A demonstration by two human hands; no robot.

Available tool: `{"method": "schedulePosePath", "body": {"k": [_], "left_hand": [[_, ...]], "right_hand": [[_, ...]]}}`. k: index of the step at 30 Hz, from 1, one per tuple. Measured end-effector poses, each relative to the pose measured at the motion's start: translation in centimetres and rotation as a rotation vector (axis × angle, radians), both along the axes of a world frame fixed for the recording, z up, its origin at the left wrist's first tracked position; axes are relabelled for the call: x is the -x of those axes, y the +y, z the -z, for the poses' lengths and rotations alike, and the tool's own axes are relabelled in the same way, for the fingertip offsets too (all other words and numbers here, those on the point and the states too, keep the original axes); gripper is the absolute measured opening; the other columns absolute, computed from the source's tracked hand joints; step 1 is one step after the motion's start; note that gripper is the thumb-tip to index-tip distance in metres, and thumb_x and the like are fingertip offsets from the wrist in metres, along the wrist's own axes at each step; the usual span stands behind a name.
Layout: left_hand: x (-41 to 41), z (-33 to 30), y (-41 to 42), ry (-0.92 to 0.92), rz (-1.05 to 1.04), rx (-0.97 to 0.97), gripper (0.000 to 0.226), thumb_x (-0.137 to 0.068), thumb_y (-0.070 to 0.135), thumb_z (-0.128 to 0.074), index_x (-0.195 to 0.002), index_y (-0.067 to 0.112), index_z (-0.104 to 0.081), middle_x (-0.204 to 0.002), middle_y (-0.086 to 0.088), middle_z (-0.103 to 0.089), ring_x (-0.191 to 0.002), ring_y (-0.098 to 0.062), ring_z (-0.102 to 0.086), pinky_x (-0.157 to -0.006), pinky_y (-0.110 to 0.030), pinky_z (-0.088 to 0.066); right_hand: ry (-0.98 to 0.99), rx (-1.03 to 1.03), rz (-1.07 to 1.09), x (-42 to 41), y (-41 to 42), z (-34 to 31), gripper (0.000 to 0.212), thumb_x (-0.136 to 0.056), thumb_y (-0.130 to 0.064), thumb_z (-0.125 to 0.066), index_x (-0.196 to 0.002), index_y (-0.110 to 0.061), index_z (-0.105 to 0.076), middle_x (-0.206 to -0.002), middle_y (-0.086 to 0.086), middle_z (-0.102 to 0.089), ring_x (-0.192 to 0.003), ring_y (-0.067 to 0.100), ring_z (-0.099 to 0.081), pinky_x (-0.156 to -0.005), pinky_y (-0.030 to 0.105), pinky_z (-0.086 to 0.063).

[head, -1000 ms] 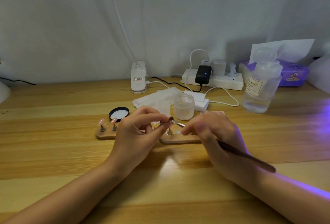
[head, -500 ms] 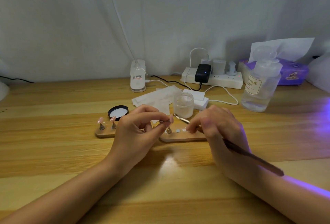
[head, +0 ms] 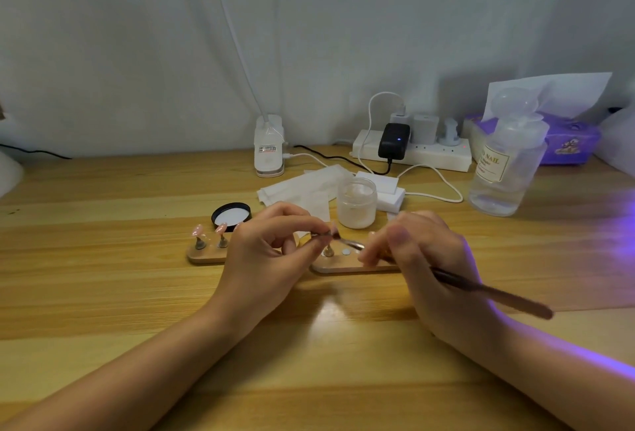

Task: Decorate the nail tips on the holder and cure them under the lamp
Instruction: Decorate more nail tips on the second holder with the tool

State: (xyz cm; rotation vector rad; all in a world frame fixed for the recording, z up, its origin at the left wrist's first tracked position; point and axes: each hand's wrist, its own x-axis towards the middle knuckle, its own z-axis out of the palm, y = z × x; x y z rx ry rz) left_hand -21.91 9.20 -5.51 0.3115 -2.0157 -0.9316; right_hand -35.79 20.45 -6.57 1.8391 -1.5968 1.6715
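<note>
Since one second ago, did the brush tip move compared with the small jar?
Yes. The brush tip swung up toward the jar, then came back left to the nail tip pinched in the left hand.

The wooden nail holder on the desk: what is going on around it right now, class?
A person sits at a wooden desk. The left hand pinches a nail tip above the wooden holder, while the right hand holds a brush, its bristles at that tip. Two pink tips stand on the holder's left end. An open jar sits behind.
</note>
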Motion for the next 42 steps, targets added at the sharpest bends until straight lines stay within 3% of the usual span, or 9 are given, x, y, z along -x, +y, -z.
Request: {"method": "schedulePosePath", "body": {"k": [3, 6, 9, 13, 18, 22, 27, 32, 42], "left_hand": [[0.05, 0.08, -0.02, -0.004, -0.003, -0.002, 0.009, -0.072, 0.017, -0.070, -0.080, 0.019, -0.072, -0.079, 0.008, -0.062, -0.045, -0.008, -0.039, -0.046, -0.013, -0.033], [0.00, 0.06, -0.04, -0.004, 0.001, -0.007, 0.010, -0.072, 0.017, -0.070, -0.081, 0.018, -0.073, -0.078, 0.009, -0.063, -0.045, -0.010, -0.039, -0.046, -0.012, -0.033], [0.02, 0.05, -0.03, -0.006, 0.002, -0.022, 0.010, -0.071, 0.017, -0.070, -0.081, 0.017, -0.073, -0.078, 0.008, -0.063, -0.045, -0.010, -0.038, -0.045, -0.013, -0.032], [0.04, -0.02, 0.02, -0.003, 0.012, -0.041, 0.009, -0.071, 0.019, -0.070, -0.080, 0.017, -0.073, -0.078, 0.008, -0.063, -0.045, -0.010, -0.037, -0.045, -0.014, -0.032], [0.04, -0.05, -0.01, -0.004, 0.025, -0.034, 0.011, -0.071, 0.021, -0.069, -0.081, 0.018, -0.072, -0.079, 0.006, -0.064, -0.045, -0.011, -0.038, -0.043, -0.016, -0.031], [0.04, 0.09, -0.10, -0.002, 0.021, -0.035, 0.009, -0.072, 0.019, -0.070, -0.081, 0.020, -0.072, -0.081, 0.008, -0.064, -0.044, -0.010, -0.038, -0.044, -0.014, -0.032], [0.11, 0.23, -0.22, 0.011, 0.025, -0.039, 0.010, -0.071, 0.020, -0.070, -0.080, 0.023, -0.072, -0.081, 0.008, -0.064, -0.045, -0.007, -0.037, -0.045, -0.013, -0.031], [0.06, 0.14, -0.17, 0.002, 0.027, -0.043, 0.010, -0.072, 0.019, -0.070, -0.080, 0.022, -0.072, -0.081, 0.007, -0.064, -0.045, -0.008, -0.037, -0.044, -0.014, -0.032], [-0.01, -0.11, 0.05, -0.021, 0.011, -0.040, 0.010, -0.071, 0.018, -0.070, -0.081, 0.018, -0.072, -0.079, 0.004, -0.064, -0.046, -0.013, -0.038, -0.045, -0.014, -0.033]], "right_hand": [[-0.046, 0.062, -0.009, -0.09, 0.06, -0.06, 0.050, -0.098, -0.039, -0.027, -0.068, -0.022, -0.062, -0.060, -0.007, -0.060, -0.065, -0.001, -0.051, -0.070, 0.030, -0.039], [-0.037, 0.004, 0.024, 0.01, -0.10, -0.21, 0.035, -0.095, -0.037, -0.032, -0.077, -0.027, -0.059, -0.070, -0.021, -0.057, -0.073, -0.002, -0.053, -0.069, 0.031, -0.041], [-0.020, -0.034, 0.010, -0.01, -0.16, -0.03, 0.046, -0.096, -0.047, -0.025, -0.076, -0.026, -0.061, -0.072, -0.019, -0.059, -0.073, -0.002, -0.055, -0.073, 0.029, -0.040], [-0.034, 0.050, -0.014, -0.12, 0.08, -0.02, 0.052, -0.098, -0.039, -0.027, -0.066, -0.020, -0.063, -0.060, -0.007, -0.061, -0.065, 0.000, -0.053, -0.071, 0.033, -0.040], [-0.003, -0.042, 0.026, 0.00, -0.13, -0.16, 0.049, -0.096, -0.045, -0.028, -0.078, -0.018, -0.066, -0.076, -0.021, -0.057, -0.076, -0.002, -0.054, -0.071, 0.033, -0.042], [0.000, 0.042, -0.021, 0.01, 0.06, 0.21, 0.060, -0.099, -0.040, -0.025, -0.063, -0.012, -0.065, -0.061, -0.007, -0.062, -0.065, 0.000, -0.054, -0.072, 0.036, -0.040], [0.057, 0.011, 0.057, 0.05, -0.21, -0.05, 0.054, -0.098, -0.041, -0.026, -0.075, -0.015, -0.067, -0.074, -0.019, -0.056, -0.072, 0.004, -0.054, -0.071, 0.033, -0.040], [0.044, 0.076, 0.010, 0.01, -0.04, 0.14, 0.060, -0.099, -0.039, -0.026, -0.063, -0.011, -0.066, -0.061, -0.007, -0.060, -0.064, 0.003, -0.053, -0.070, 0.037, -0.040], [0.031, 0.043, -0.002, -0.09, 0.06, 0.12, 0.061, -0.098, -0.040, -0.025, -0.063, -0.011, -0.066, -0.059, -0.007, -0.059, -0.063, 0.002, -0.053, -0.069, 0.040, -0.040]]}}
